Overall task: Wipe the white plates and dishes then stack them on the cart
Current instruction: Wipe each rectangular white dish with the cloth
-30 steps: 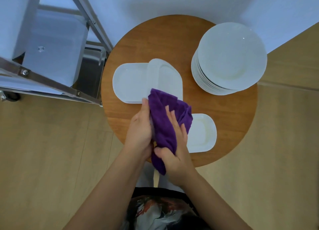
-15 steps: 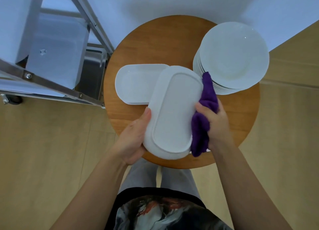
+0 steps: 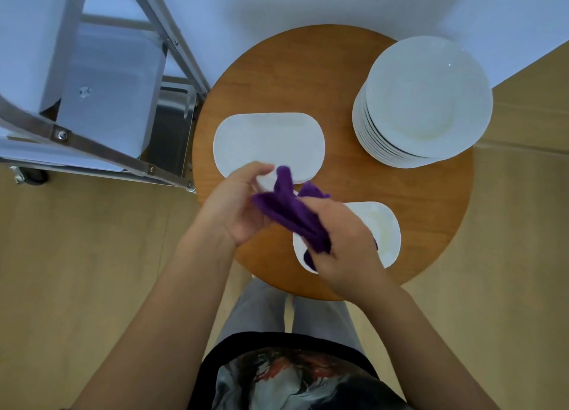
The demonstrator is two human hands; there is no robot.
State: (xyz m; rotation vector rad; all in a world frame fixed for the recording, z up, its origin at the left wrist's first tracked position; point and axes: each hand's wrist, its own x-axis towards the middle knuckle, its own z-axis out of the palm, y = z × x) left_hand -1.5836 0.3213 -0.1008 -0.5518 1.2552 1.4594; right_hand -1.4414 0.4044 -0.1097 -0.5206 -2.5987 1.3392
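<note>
My left hand (image 3: 234, 206) grips a white oblong dish (image 3: 265, 179) turned edge-on over the round wooden table (image 3: 431, 212). Only a bit of its rim shows beside my fingers. A purple cloth (image 3: 288, 208) is folded over the dish, and my right hand (image 3: 345, 243) grips the cloth and presses it against the dish. Flat on the table behind my hands lies another white oblong dish (image 3: 268, 138). A smaller white dish (image 3: 386, 225) lies under my right hand. A tall stack of round white plates (image 3: 428, 98) stands at the table's far right.
The metal cart (image 3: 101, 151) stands to the left of the table, its white shelf (image 3: 107, 86) below the frame bars and a wheel (image 3: 30, 177) on the floor. White wall runs behind the table. Wooden floor surrounds it, and my legs stand at its near edge.
Half a second ago the dish faced me flat with the cloth at its right rim. Now it is turned on edge and the cloth wraps over it, with both hands drawn closer together.
</note>
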